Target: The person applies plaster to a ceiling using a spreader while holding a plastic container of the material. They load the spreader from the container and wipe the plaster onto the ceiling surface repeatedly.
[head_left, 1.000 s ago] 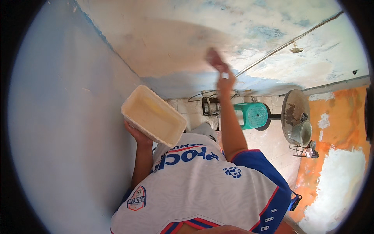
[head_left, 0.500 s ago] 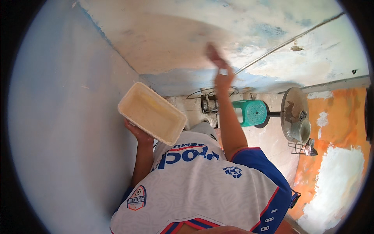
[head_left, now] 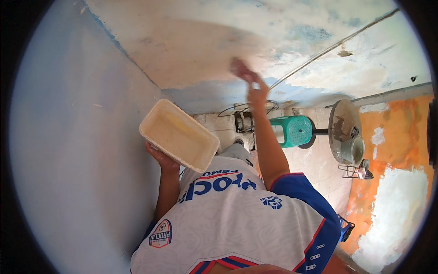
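My left hand grips a shallow rectangular cream-coloured tub from its lower left side, with the open top tilted toward me. A pale, yellowish smear coats the inside of the tub. Raised in front of the patchy wall, my right hand is smeared by motion. Its fingers look closed round something with a white spot, and a reddish-brown blurred shape extends from it toward the wall. Whether that shape touches the wall, I cannot tell.
A plain bluish wall rises close on my left and meets the patchy one at a corner. To the right are a green plastic stool, a round table with a grey bucket, and an orange wall with white patches.
My right hand has shifted slightly left, and the reddish-brown shape has swung left and a little down. The tub in my left hand has barely moved.
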Action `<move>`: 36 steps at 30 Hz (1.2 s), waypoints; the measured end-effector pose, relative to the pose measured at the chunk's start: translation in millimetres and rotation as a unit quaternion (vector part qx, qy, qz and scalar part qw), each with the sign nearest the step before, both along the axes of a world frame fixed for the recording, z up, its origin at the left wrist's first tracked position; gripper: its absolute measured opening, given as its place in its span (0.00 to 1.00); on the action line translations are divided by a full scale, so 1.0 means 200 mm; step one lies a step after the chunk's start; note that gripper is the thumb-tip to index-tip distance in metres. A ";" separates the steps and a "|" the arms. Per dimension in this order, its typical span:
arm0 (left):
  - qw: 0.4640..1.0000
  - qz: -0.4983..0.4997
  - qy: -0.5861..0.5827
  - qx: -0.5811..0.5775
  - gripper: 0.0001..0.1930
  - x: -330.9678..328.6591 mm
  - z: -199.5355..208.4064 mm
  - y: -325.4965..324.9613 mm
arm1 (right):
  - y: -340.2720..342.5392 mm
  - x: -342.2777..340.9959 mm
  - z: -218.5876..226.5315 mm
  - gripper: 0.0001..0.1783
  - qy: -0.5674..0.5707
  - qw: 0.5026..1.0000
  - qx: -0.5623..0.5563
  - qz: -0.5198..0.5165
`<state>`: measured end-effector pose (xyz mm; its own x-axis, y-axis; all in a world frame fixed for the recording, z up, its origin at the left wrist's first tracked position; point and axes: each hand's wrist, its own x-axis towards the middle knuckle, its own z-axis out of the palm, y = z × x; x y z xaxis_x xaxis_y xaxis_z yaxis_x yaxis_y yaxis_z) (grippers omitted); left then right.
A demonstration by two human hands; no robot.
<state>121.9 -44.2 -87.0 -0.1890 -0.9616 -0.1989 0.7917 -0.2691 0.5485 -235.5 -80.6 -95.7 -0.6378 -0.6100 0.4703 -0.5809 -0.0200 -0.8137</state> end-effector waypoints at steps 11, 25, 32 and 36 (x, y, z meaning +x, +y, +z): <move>0.999 0.019 -0.029 -0.009 0.38 0.02 0.00 0.04 | 0.14 -0.33 0.19 0.19 -0.108 0.980 -0.045 -0.159; 0.999 0.029 -0.030 -0.034 0.37 -0.09 0.04 0.05 | 0.10 -0.41 0.10 0.16 -0.137 0.973 -0.070 -0.169; 0.998 -0.011 -0.046 -0.037 0.35 -0.17 0.02 0.03 | -0.13 0.02 0.00 0.10 0.059 0.998 0.000 0.015; 0.999 0.023 -0.046 -0.020 0.35 -0.32 0.13 0.03 | -0.06 -0.35 0.07 0.14 -0.065 0.991 -0.059 -0.104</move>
